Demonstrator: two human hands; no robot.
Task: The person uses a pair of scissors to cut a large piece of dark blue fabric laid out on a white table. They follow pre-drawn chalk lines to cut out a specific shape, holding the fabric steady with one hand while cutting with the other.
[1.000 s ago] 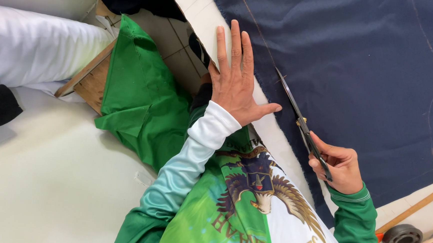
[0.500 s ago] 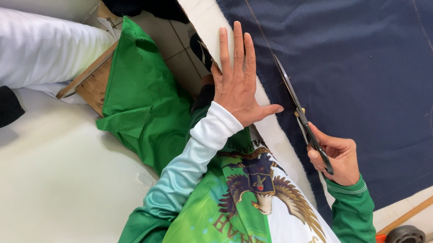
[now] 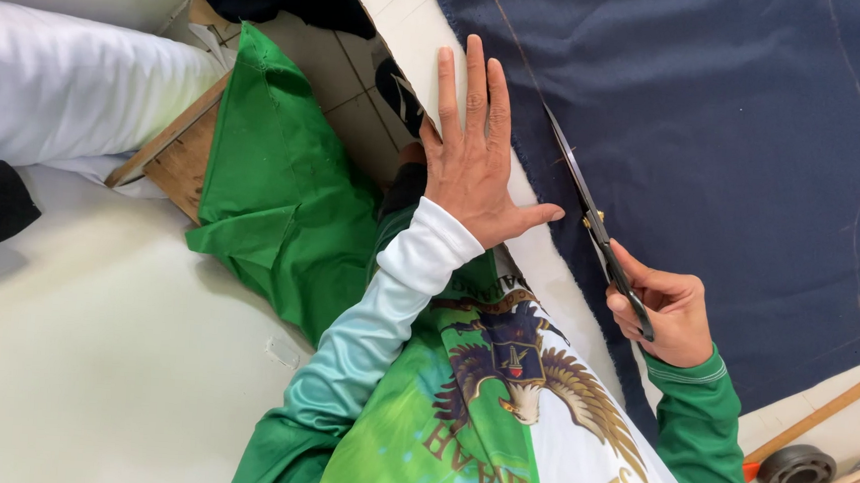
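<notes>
My right hand (image 3: 669, 311) grips the scissors (image 3: 595, 227), blades running far-left along the navy fabric (image 3: 716, 120) edge, just right of my left hand (image 3: 475, 160), pressed flat with fingers spread.

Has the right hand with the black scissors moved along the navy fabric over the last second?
Cannot tell: the right hand and black scissors sit almost where they were against the navy fabric's edge.
</notes>
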